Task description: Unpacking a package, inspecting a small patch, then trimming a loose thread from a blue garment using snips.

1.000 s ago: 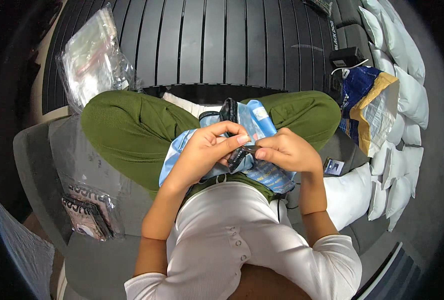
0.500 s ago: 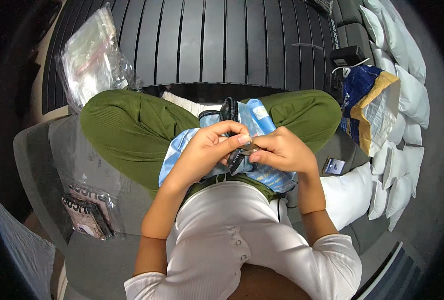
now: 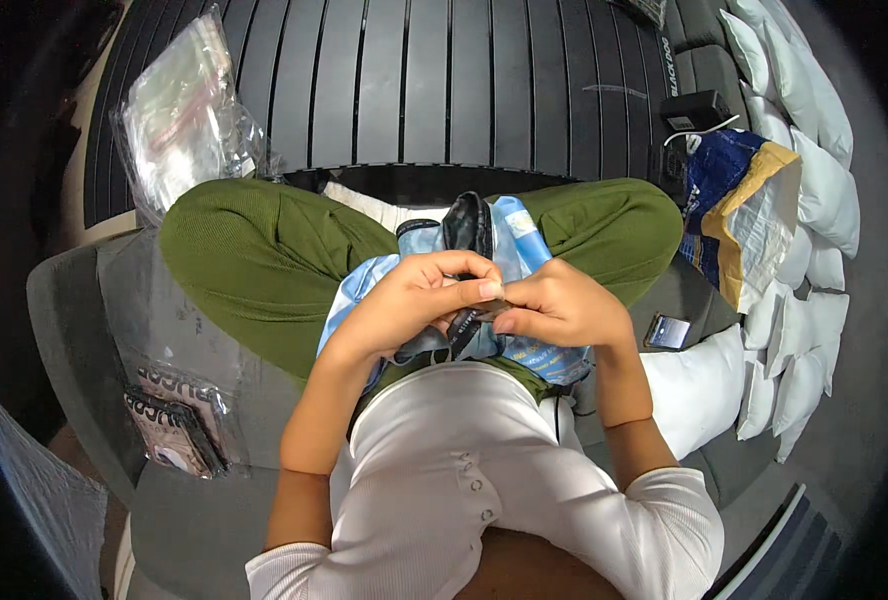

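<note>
I sit cross-legged in green trousers with a light blue plastic bag (image 3: 520, 238) across my lap. My left hand (image 3: 409, 305) and my right hand (image 3: 564, 308) meet above it, fingertips pinched on a small dark piece (image 3: 485, 308). A black strap (image 3: 467, 225) runs from that piece up over the bag, and another bit of strap hangs under my left fingers. What the dark piece is stays hidden by my fingers.
A black ribbed surface (image 3: 464, 80) lies ahead, with clear plastic bags (image 3: 184, 110) at its left. A clear bag of dark packets (image 3: 179, 425) lies on the grey cushion (image 3: 94, 300) at left. At right are a blue and yellow bag (image 3: 739, 200), a phone (image 3: 669, 330) and white padded packs (image 3: 814, 150).
My right hand has shifted slightly left, closer to my left hand, and the fingertips have drawn together on the dark piece. Nothing else moved.
</note>
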